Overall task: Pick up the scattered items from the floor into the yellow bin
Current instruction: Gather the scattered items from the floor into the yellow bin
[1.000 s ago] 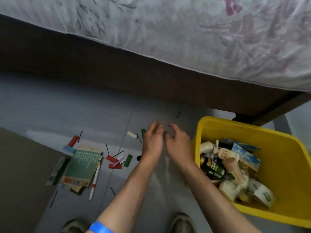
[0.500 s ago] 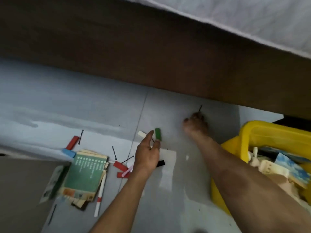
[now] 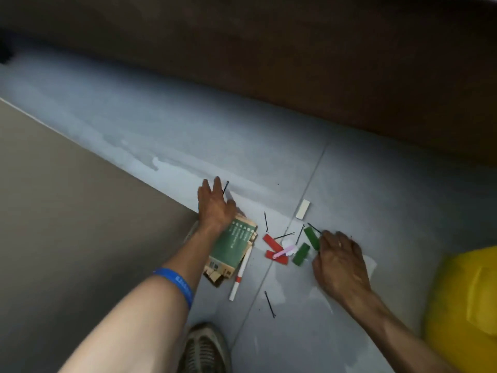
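Looks like a home bedroom: grey tiled floor, dark wooden bed frame running along it, household odds and ends scattered beside a yellow bin.

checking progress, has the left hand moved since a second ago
Yes. The left hand went left, from beside the right hand to the far end of the green booklet.

bin: yellow, at the right edge
booklets: green-covered stack, flat
chips: red and green, flat
pins: black, scattered
eraser: white, apart
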